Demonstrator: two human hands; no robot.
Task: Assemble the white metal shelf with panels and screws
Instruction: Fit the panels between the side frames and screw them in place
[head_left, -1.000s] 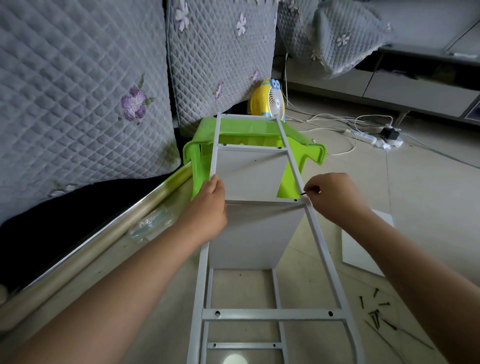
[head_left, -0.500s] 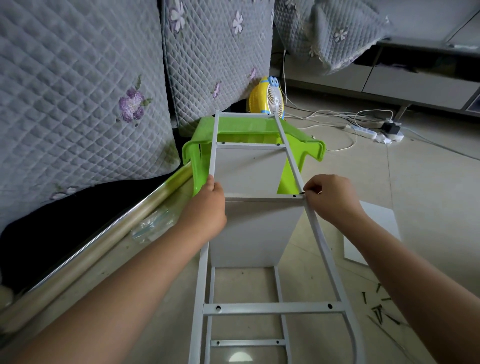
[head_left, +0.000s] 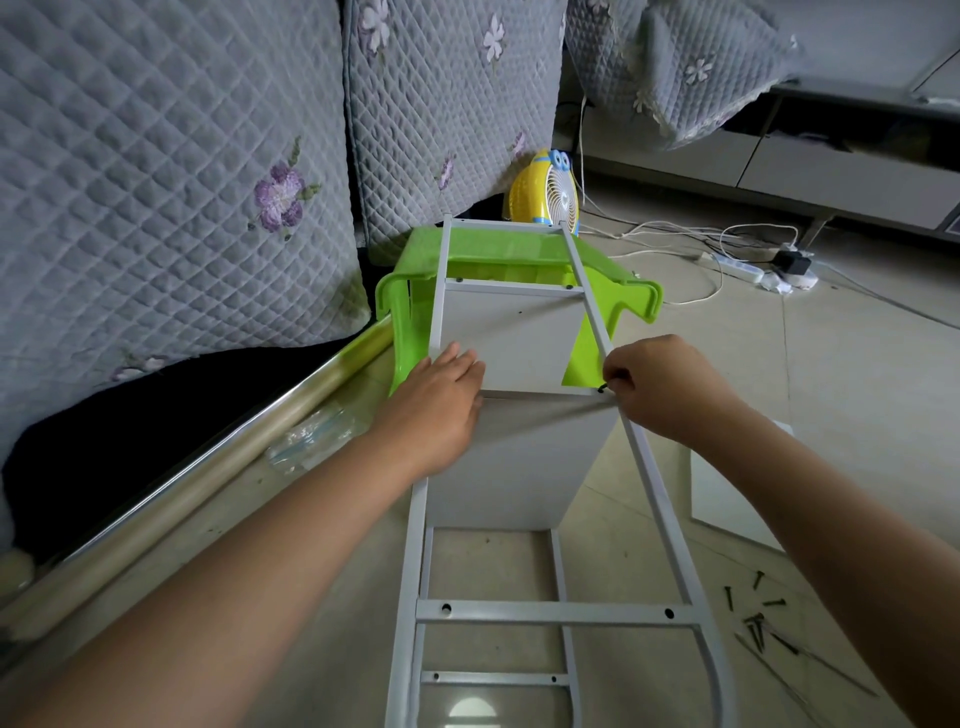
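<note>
The white metal shelf frame (head_left: 555, 614) lies lengthwise in front of me, its far end propped on a green plastic stool (head_left: 410, 332). Two white panels (head_left: 511, 338) stand between its side rails. My left hand (head_left: 441, 400) rests flat on the left rail and the edge of the near panel (head_left: 519, 457). At the right rail, where that panel meets it, my right hand (head_left: 670, 384) pinches a small black screw (head_left: 602, 387). Several loose black screws (head_left: 753, 618) lie on the floor at the lower right.
A quilted grey sofa with a chrome base rail fills the left side. A clear plastic bag (head_left: 311, 441) lies by the rail. A yellow desk fan (head_left: 545, 200) stands behind the stool. A power strip with cables (head_left: 743, 267) and a spare white panel (head_left: 727, 499) lie to the right.
My right hand has brought the screw down to the right rail at the panel's edge. The left hand stays on the left rail. The view shifted slightly.
</note>
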